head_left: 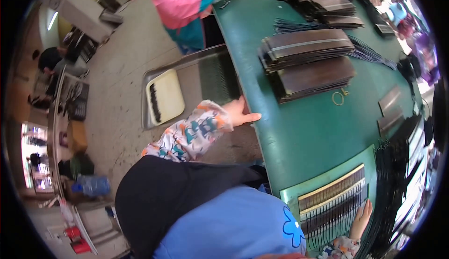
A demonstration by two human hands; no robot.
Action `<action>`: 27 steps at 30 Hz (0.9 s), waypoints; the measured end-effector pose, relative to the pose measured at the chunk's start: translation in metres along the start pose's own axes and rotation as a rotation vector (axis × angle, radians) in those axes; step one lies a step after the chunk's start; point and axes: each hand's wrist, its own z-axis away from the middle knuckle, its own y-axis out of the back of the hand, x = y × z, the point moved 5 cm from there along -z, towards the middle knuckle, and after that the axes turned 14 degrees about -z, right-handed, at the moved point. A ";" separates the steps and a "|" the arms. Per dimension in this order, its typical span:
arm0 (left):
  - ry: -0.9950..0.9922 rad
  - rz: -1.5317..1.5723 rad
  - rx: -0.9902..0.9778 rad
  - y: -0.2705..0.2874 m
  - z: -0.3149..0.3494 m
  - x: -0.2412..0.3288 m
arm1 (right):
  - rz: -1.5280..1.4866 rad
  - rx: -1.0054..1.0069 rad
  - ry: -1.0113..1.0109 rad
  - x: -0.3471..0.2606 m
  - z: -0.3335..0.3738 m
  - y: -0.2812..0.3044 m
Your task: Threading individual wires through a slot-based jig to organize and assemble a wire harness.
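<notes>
My left hand (239, 112) is at the near left edge of the green table (299, 142), its thumb lying on the tabletop and its other fingers bent down over the edge, partly hidden. At the lower right, my right hand (360, 220) rests with fingers stretched out along the right side of a dark flat panel (343, 212). A pale strip (332, 186) crosses the panel's top, and thin black leads run down from it in a row. Beneath the panel lies a light green board (291, 196).
Stacks of dark brown sheets (315, 74) stand on the table, with a yellow rubber band (337, 99) beside them. Many black leads (395, 179) hang at the right. Left of the table, a metal tray (146, 83) holds a cream tray (170, 95). A co-worker in a pink jacket (175, 6) stands beyond.
</notes>
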 end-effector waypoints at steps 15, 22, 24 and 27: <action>-0.898 -0.644 -0.334 -0.228 0.116 0.131 | 0.105 0.222 -0.292 -0.006 -0.059 -0.017; -0.949 -0.739 -0.568 -0.271 0.134 0.131 | -0.016 0.147 -0.371 0.008 -0.073 -0.010; -0.941 -0.763 -0.558 -0.272 0.133 0.129 | -0.061 0.149 -0.381 0.011 -0.077 -0.011; -0.933 -0.774 -0.580 -0.272 0.132 0.126 | -0.101 0.062 -0.444 0.013 -0.081 -0.011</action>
